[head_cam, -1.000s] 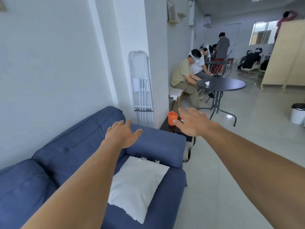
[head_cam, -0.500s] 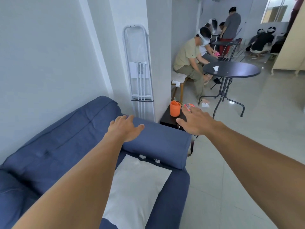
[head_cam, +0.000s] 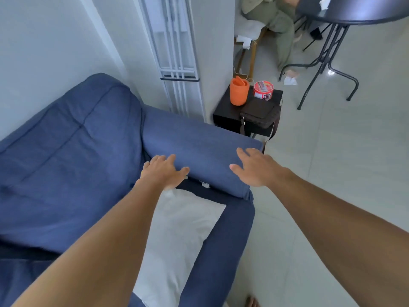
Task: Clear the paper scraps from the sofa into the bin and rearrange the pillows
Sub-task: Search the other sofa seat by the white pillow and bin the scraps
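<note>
Both hands open, palms down, nothing gripped. Left hand (head_cam: 163,171) and right hand (head_cam: 256,168) rest on or just over the blue bolster pillow (head_cam: 199,149), spread toward its two ends, likely to lift it evenly. Paper scrap (head_cam: 205,185) lies just below, between them; white pillow (head_cam: 183,229) lies nearer the body on the sofa (head_cam: 66,151).

Left arm covers a good chunk of the white pillow (head_cam: 188,220), and the bottom edge cuts the pillow off too. One paper scrap (head_cam: 205,185) peeks out by the armrest (head_cam: 199,147), too small to make out. Round table (head_cam: 354,12) and the seated person (head_cam: 272,16) get chopped at the top.
</note>
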Demonstrator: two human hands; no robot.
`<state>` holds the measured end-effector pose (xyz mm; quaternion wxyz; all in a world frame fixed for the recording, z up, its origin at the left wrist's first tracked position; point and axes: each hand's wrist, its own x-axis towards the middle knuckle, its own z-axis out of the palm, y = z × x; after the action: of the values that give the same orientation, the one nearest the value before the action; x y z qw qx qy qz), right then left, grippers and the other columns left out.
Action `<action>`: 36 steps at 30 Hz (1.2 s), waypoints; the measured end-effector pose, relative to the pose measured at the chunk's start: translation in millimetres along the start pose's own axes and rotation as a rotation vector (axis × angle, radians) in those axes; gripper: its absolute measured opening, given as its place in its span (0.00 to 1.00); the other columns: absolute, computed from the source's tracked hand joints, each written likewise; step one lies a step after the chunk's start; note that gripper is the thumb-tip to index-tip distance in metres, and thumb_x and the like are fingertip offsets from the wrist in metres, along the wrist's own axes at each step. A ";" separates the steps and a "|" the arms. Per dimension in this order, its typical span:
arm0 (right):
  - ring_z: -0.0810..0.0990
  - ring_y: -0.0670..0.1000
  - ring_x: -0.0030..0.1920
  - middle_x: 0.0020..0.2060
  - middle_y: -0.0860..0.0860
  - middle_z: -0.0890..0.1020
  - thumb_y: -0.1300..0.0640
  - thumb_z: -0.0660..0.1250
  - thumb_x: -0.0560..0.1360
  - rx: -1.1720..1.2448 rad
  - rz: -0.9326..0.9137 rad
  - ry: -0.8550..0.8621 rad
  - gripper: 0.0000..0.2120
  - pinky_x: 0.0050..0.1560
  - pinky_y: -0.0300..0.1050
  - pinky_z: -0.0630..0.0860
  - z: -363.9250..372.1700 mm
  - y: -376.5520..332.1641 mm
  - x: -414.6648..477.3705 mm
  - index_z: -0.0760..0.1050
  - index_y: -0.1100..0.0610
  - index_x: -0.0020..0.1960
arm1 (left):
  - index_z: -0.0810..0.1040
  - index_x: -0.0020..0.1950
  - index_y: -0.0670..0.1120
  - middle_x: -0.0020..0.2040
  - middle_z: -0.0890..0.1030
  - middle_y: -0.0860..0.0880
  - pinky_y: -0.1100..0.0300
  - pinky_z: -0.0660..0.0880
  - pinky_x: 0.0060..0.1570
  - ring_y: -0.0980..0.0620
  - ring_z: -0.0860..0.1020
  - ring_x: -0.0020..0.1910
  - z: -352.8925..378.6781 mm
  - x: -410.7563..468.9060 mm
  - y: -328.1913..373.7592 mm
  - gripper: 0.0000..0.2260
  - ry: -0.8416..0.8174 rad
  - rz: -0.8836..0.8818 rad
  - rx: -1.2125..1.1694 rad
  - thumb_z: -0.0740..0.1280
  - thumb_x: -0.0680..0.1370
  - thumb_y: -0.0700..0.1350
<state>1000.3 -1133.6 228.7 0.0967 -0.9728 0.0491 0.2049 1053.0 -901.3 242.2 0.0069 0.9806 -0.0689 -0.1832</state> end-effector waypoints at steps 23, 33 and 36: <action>0.51 0.55 0.77 0.77 0.54 0.53 0.41 0.48 0.81 0.100 0.043 -0.305 0.31 0.75 0.54 0.53 205.1 -58.8 177.4 0.48 0.55 0.79 | 0.59 0.77 0.49 0.76 0.62 0.45 0.49 0.57 0.72 0.43 0.58 0.75 187.4 220.3 -65.7 0.31 -0.299 0.146 0.204 0.55 0.79 0.63; 0.49 0.55 0.77 0.78 0.50 0.47 0.41 0.51 0.81 0.107 -0.066 -0.282 0.32 0.75 0.57 0.51 248.2 -77.6 256.5 0.45 0.52 0.79 | 0.60 0.77 0.49 0.77 0.59 0.41 0.47 0.53 0.74 0.42 0.56 0.76 245.7 302.0 -75.2 0.32 -0.269 0.344 0.217 0.58 0.77 0.63; 0.48 0.55 0.78 0.78 0.51 0.48 0.40 0.54 0.80 0.134 -0.013 -0.319 0.35 0.76 0.56 0.48 267.5 -79.4 263.4 0.45 0.55 0.79 | 0.59 0.78 0.49 0.77 0.59 0.42 0.47 0.52 0.75 0.43 0.56 0.76 265.7 312.9 -84.6 0.33 -0.298 0.372 0.224 0.57 0.77 0.64</action>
<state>1147.0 -1015.1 -105.6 0.1691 -0.9196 0.0405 0.3523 1257.4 -857.4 -121.0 -0.0786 0.9080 -0.2680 -0.3123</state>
